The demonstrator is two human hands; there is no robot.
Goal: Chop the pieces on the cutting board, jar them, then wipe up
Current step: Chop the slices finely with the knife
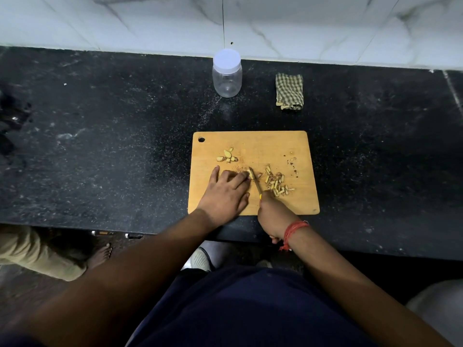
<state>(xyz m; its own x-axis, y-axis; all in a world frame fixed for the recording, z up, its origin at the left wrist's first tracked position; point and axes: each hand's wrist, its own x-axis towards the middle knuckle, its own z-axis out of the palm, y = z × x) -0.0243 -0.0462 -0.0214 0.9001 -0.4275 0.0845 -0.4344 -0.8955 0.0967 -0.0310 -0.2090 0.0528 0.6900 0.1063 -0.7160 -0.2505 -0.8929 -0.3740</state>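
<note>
A wooden cutting board (280, 144) lies on the black counter. My left hand (225, 194) presses a pale piece (246, 174) down under its fingertips at the board's middle. My right hand (273, 214) grips a knife (255, 180) whose blade rests right beside that piece. A heap of chopped bits (276, 182) lies to the right of the blade. A few uncut pieces (228, 156) sit toward the board's upper left. Behind the board stands a clear plastic jar (226, 76) with its white lid on. A folded checked cloth (289, 92) lies to the jar's right.
The black speckled counter (112, 146) runs wide to both sides, backed by a white marble wall (300, 26). Another person's bare foot (101, 254) and trouser leg show on the floor at the lower left. Small crumbs dot the board's right part.
</note>
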